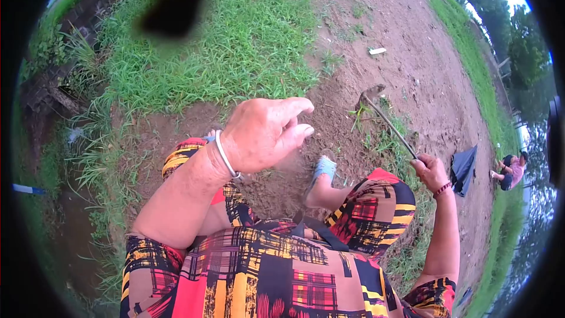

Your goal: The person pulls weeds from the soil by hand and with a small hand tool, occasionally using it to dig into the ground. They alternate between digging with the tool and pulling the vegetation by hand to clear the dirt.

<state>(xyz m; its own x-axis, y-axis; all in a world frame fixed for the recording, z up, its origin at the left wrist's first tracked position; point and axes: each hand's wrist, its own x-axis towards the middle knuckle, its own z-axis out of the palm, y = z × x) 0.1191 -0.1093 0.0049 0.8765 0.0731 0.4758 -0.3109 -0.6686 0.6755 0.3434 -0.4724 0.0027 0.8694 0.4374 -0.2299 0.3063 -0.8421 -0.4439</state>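
View from a head-worn camera looking down at a person crouched outdoors. Nearest is their red, yellow and black patterned clothing (pixel 265 271), stretched over both knees. Between the knees, one foot in a pale blue sandal (pixel 324 168) rests on bare, loosened soil (pixel 276 182). The left hand (pixel 265 132) is lifted above the left knee, near the middle of the view, with a silver bangle (pixel 225 154) at the wrist. Its fingers are loosely bent rather than fisted, and nothing shows in it. To the right, the right hand (pixel 431 171), with a dark red bracelet (pixel 442 188), is closed around the end of a thin hoe handle (pixel 391 126). The handle slants away to the far left, where the blade (pixel 372 93) sits in the soil beside a small tuft of weeds (pixel 360 115). This digging probably goes best with a firm hold, the blade set just behind the roots, and short pulls kept well away from the sandalled foot. The free hand is best kept clear of the blade. Farther off, thick grass (pixel 235 41) fills the left side and a dirt track (pixel 406 41) runs up the right, with a white scrap (pixel 377 50) lying on it. At the far right a dark cloth (pixel 464 168) lies on the ground, and another person (pixel 511 171) is low to the ground beside it.
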